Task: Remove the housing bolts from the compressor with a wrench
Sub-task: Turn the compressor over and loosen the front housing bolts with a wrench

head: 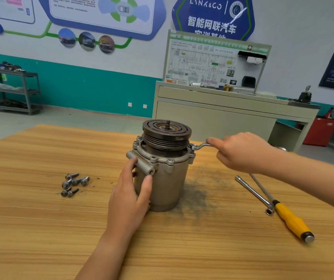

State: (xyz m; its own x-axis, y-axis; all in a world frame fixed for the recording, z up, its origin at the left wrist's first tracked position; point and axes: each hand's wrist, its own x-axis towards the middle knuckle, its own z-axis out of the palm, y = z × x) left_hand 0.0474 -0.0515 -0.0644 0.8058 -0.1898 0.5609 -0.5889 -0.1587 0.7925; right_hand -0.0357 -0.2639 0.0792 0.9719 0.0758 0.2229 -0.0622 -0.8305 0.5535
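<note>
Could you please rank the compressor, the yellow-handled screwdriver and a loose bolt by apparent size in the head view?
1. compressor, bulkiest by far.
2. yellow-handled screwdriver, about as long but thin.
3. loose bolt, smallest.

Spare tools lying on the wooden tabletop (40, 229)
A yellow-handled screwdriver (289, 217) is lying just beside a steel socket bar (251, 190).

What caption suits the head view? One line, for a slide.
Left hand steadies the upright compressor; right hand holds a wrench at its top flange, loose bolts alongside.
</note>
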